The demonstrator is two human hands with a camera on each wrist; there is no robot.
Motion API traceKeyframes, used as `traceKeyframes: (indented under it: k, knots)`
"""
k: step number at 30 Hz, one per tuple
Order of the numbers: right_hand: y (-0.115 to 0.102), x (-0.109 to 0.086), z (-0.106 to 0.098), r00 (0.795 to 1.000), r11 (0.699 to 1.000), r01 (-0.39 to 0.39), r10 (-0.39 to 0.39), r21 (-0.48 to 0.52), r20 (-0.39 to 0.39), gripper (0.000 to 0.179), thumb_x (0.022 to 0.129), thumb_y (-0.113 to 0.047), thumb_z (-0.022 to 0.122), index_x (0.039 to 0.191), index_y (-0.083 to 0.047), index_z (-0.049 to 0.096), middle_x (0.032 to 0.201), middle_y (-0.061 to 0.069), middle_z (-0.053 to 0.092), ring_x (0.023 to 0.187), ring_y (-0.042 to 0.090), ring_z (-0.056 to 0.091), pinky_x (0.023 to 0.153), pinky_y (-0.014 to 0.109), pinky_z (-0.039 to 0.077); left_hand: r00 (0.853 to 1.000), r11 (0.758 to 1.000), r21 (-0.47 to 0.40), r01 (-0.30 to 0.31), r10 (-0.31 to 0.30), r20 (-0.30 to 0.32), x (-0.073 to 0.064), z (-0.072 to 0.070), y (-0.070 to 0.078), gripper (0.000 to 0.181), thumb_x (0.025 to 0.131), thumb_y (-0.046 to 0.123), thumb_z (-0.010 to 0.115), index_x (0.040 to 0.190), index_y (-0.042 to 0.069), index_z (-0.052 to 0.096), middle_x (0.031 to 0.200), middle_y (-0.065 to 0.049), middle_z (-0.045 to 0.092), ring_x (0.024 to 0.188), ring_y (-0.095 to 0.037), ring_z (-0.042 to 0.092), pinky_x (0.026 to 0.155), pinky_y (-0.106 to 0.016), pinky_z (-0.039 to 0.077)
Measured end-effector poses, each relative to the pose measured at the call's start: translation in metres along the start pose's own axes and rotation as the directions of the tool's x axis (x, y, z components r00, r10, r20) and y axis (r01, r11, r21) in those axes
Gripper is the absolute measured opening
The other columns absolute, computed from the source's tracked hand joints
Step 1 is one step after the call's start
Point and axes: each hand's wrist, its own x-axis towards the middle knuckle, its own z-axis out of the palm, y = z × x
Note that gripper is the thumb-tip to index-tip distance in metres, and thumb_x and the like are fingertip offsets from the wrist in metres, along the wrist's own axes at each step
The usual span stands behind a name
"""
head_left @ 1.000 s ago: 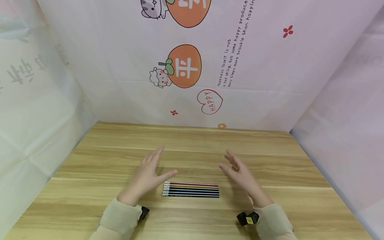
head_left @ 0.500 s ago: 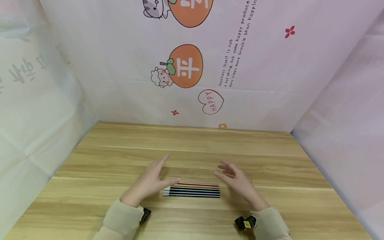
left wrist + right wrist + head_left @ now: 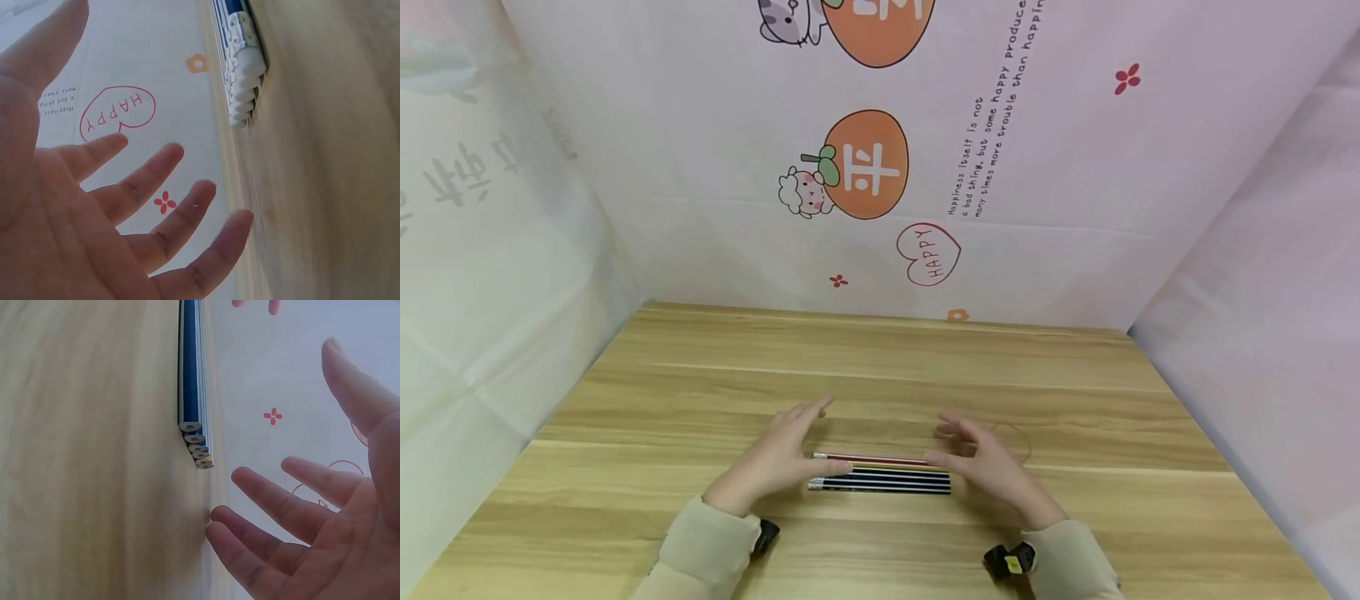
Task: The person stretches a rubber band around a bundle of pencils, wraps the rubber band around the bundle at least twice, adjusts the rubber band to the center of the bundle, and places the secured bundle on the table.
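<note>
Several unsharpened pencils [image 3: 895, 481] lie side by side in a flat row on the table, dark blue ones nearest me, a yellow and a red one at the far side. Their white erasers [image 3: 252, 62] point left and their bare wooden ends [image 3: 190, 426] point right. Over the eraser side is my left hand [image 3: 771, 462], fingers spread, its thumb covering part of the row. My right hand [image 3: 992, 471] hovers at the other end, thumb close to the red pencil's tip. Neither hand grips anything; whether a thumb touches the pencils I cannot tell.
A thin tan loop, like a rubber band [image 3: 1028, 443], lies on the wooden table [image 3: 880, 358] just beyond my right hand. Printed white cloth [image 3: 1045, 267] rises behind the table and along both sides. Black wrist cameras [image 3: 766, 537] sit under my cuffs.
Both hands have come in toward the pencils, lower and closer together. The thumbs now overlap the row in the head view. The thin loop, earlier out of sight, shows beyond the right hand.
</note>
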Motion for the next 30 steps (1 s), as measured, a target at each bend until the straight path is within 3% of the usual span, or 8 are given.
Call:
traceKeyframes:
  k: [5, 15, 21, 26, 30]
  knots:
    - [0.0, -0.001, 0.001, 1.0, 0.999, -0.003, 0.003, -0.035, 0.02, 0.074, 0.086, -0.036, 0.077, 0.146, -0.006, 0.045, 0.133, 0.015, 0.061, 0.12, 0.034, 0.056, 0.103, 0.055, 0.049, 1.0, 1.0, 0.004, -0.002, 0.002, 0.03, 0.0, 0.002, -0.001, 0.104, 0.072, 0.059, 0.081, 0.155, 0.018, 0.034, 0.142, -0.007, 0.055, 0.139, -0.035, 0.039, 0.112, -0.065, 0.037]
    - [0.002, 0.001, 0.002, 0.998, 0.998, 0.025, -0.021, -0.061, 0.065, 0.065, 0.084, -0.035, 0.079, 0.136, -0.004, 0.057, 0.122, 0.011, 0.066, 0.109, 0.025, 0.057, 0.093, 0.042, 0.051, 0.997, 1.0, 0.016, -0.017, 0.016, 0.075, 0.001, 0.006, -0.007, 0.105, 0.071, 0.058, 0.083, 0.155, 0.017, 0.034, 0.142, -0.008, 0.054, 0.14, -0.037, 0.037, 0.112, -0.065, 0.035]
    - [0.006, 0.002, 0.002, 0.994, 0.998, 0.047, -0.044, -0.036, 0.097, 0.062, 0.08, -0.032, 0.083, 0.131, -0.004, 0.061, 0.118, 0.012, 0.064, 0.098, 0.021, 0.053, 0.078, 0.023, 0.046, 0.995, 0.999, -0.022, -0.038, 0.04, 0.091, 0.002, 0.007, -0.01, 0.101, 0.069, 0.049, 0.087, 0.151, 0.012, 0.041, 0.138, -0.009, 0.057, 0.135, -0.037, 0.041, 0.111, -0.065, 0.036]
    - [0.008, 0.002, 0.002, 0.988, 0.999, 0.045, -0.044, -0.008, 0.148, 0.064, 0.075, -0.025, 0.088, 0.129, -0.002, 0.062, 0.116, 0.013, 0.062, 0.091, 0.021, 0.047, 0.07, 0.02, 0.041, 0.993, 0.998, -0.043, -0.054, 0.058, 0.101, 0.003, 0.008, -0.01, 0.095, 0.063, 0.037, 0.092, 0.143, 0.009, 0.049, 0.136, -0.011, 0.058, 0.125, -0.035, 0.045, 0.106, -0.062, 0.042]
    - [0.009, 0.002, 0.001, 0.976, 0.998, 0.067, -0.066, 0.001, 0.209, 0.065, 0.072, -0.018, 0.089, 0.128, 0.0, 0.061, 0.124, 0.016, 0.058, 0.094, 0.022, 0.043, 0.074, 0.02, 0.04, 0.993, 0.999, -0.026, -0.047, 0.05, 0.108, 0.003, 0.008, -0.011, 0.09, 0.061, 0.032, 0.093, 0.139, 0.009, 0.053, 0.133, -0.011, 0.059, 0.122, -0.034, 0.045, 0.103, -0.06, 0.044]
